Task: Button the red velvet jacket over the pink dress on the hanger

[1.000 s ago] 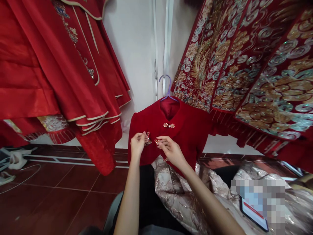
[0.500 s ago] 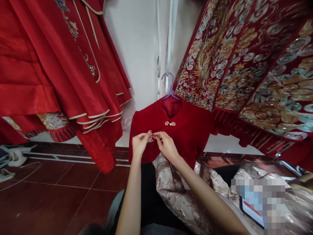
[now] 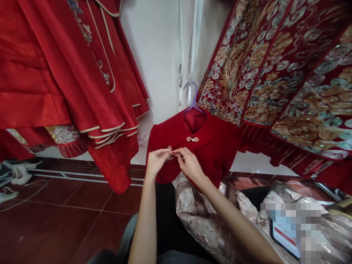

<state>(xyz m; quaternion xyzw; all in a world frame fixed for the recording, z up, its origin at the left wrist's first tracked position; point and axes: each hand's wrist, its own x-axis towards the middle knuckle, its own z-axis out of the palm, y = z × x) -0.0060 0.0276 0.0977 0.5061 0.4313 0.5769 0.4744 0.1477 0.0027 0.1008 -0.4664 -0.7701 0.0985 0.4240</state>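
A dark red short-sleeved top [image 3: 217, 143] hangs from a purple hanger [image 3: 194, 96] in front of me. Near its neckline sits a fastened beaded clasp [image 3: 193, 139] with pearl-like pieces. Lower on the chest, my left hand [image 3: 159, 159] and my right hand [image 3: 188, 163] meet with pinched fingertips. Between them is a small beaded ornament [image 3: 169, 152], gold and pearly, like the clasp above. The left fingers pinch its left side and the right fingers its right side. Fingertips hide part of it, so I cannot tell whether it is joined to the cloth.
Red garments with pale piping [image 3: 110, 106] hang at the left. An embroidered, fringed red skirt [image 3: 264, 88] hangs at the right. Shiny beige patterned fabric [image 3: 195, 220] lies over my lap, with a phone [image 3: 284, 238] on it. Pale shoes [image 3: 20, 174] stand on the tiled floor.
The view has shifted slightly, so the clothes appear a little further right. My left fingers have straightened somewhat, and more of the beaded ornament shows between the hands.
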